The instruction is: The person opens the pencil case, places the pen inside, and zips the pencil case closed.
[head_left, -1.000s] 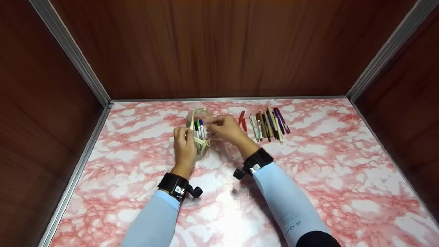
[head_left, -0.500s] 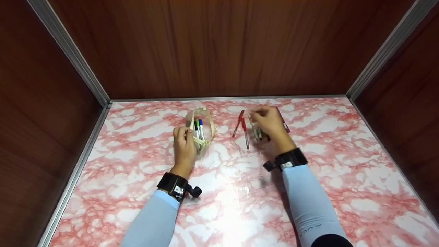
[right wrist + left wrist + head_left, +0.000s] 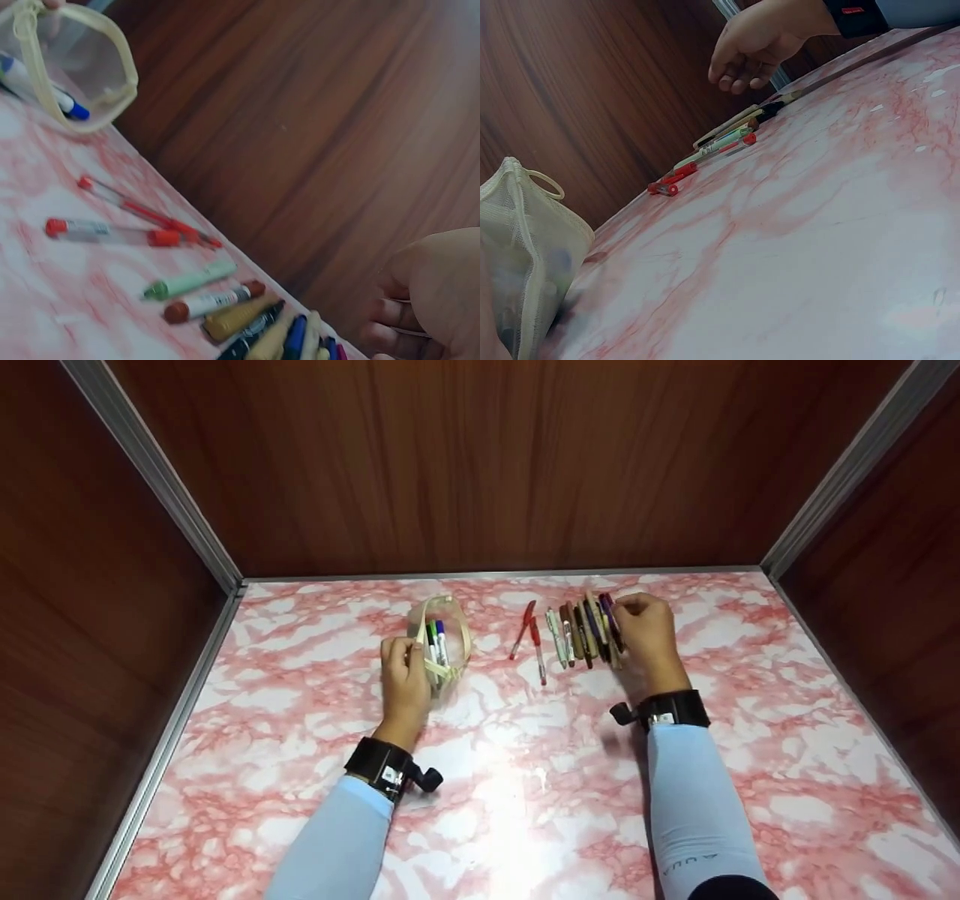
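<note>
My left hand (image 3: 403, 671) grips the near-left side of a pale yellow mesh pencil case (image 3: 466, 641). Its zip mouth gapes, and markers (image 3: 441, 641) with green and blue caps lie inside. At the right end of a row of pens (image 3: 574, 630) hovers my right hand (image 3: 651, 636), its fingers loosely bent beside the purple pens (image 3: 607, 604). The left wrist view has this hand (image 3: 761, 45) above the pens, nothing visible in its fingers. In the right wrist view, the fingers (image 3: 394, 319) partly leave the frame.
Two red pens (image 3: 528, 622) lie between the case and the row. A light green pen (image 3: 191, 279) and a brown-capped marker (image 3: 214, 301) begin the row. Behind everything rises a dark wood panel (image 3: 495, 472), with side panels left and right of the marbled table (image 3: 480, 780).
My right hand has moved away from the pencil case, rightward across the pens to the purple end. The two red pens are now fully uncovered. My left hand has stayed on the case.
</note>
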`<state>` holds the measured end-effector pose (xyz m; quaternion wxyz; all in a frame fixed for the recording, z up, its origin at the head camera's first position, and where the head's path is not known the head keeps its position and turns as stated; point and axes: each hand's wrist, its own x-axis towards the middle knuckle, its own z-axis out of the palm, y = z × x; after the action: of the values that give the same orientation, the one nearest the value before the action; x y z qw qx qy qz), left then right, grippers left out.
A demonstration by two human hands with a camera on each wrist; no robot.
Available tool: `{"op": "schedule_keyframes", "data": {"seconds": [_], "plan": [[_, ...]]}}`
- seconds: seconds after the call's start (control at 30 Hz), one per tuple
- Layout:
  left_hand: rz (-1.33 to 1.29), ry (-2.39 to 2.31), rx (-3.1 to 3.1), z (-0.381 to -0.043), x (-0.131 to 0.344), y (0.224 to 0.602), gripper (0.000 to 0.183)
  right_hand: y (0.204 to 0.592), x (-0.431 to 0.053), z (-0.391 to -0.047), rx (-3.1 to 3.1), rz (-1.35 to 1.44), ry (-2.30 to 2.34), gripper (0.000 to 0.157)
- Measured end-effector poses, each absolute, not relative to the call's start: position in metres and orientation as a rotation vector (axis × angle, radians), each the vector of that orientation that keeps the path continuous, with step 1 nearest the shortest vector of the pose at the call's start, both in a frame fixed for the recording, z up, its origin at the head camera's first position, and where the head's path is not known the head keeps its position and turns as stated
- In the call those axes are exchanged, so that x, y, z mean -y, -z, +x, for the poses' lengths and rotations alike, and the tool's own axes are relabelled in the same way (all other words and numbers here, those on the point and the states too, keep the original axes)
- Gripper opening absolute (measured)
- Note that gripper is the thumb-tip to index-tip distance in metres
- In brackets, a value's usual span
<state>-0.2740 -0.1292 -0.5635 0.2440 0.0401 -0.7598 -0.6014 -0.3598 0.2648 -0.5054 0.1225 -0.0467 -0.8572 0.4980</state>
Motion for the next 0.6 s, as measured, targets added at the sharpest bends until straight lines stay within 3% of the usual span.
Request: {"op": "schedule_keyframes", "data": {"seconds": [0.6], "plan": [[0.108,1.688,2.065,-0.273,0.128,0.563,0.016,0.524,-0.287,-0.357,2.682,-0.175,-1.176,0.033]]}}
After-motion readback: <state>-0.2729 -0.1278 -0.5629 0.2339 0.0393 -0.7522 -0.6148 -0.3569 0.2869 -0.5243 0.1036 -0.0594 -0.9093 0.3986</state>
